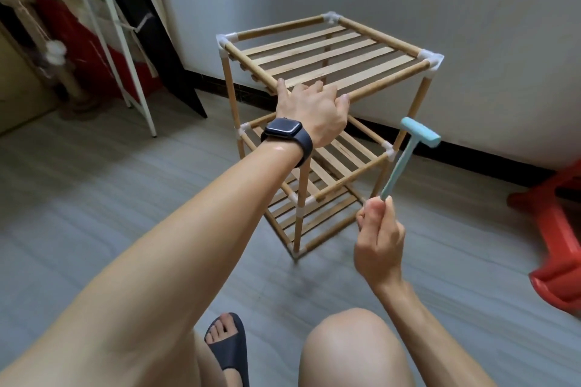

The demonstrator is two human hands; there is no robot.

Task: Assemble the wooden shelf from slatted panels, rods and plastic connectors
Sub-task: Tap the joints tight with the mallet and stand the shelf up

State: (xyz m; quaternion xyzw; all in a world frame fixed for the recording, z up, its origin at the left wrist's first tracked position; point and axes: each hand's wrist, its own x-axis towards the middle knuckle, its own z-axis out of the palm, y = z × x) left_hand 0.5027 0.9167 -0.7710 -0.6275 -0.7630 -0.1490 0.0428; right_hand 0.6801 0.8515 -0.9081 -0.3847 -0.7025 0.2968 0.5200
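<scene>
Three-tier shelf (327, 53) stands upright on the floor (94, 198), straight ahead. Left hand (314, 113) grasps its near top corner. Right hand (379, 239) pinches blue mallet (405, 160) by handle end, head up, just beside right post (415, 104). It is the hand nearer the top-right connector (434, 60), likely the next tap.

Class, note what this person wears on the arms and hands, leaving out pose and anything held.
Both forearms are bare: no sleeves show, no gloves. Behind the left hand the wrist wears a smartwatch with a dark rectangular face and dark navy band. The right hand and wrist wear nothing; no rings show.
</scene>
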